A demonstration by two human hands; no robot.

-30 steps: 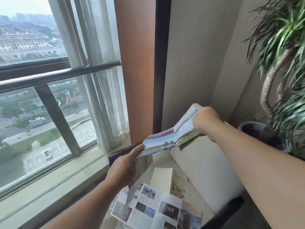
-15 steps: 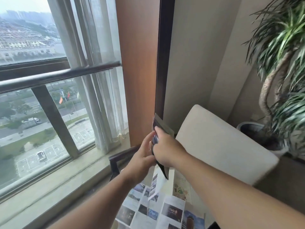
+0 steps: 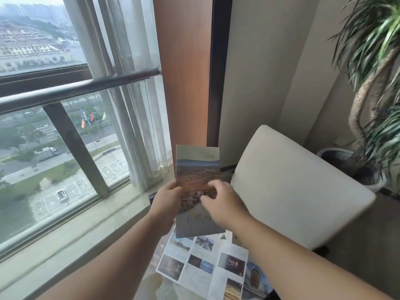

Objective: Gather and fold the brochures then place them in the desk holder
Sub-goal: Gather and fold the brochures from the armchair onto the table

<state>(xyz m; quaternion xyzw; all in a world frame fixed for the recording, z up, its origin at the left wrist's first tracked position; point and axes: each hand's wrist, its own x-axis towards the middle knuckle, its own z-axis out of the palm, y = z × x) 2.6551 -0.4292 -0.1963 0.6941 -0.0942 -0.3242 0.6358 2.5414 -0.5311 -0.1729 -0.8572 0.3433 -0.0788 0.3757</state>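
Glass counter (image 3: 151, 284) near the window (image 3: 54, 137) carries an unfolded brochure (image 3: 203, 265). Above it, the left hand (image 3: 166, 202) pinches a folded brochure (image 3: 197, 180) upright; right hand (image 3: 223, 204) fingers press its front. A cream chair (image 3: 292, 187) and potted plant (image 3: 372, 83) stand right.

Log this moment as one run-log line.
step: folding | left hand: holds folded brochure upright by left edge | right hand: fingers on its front | unfolded brochure: flat on table | desk holder: not identifiable
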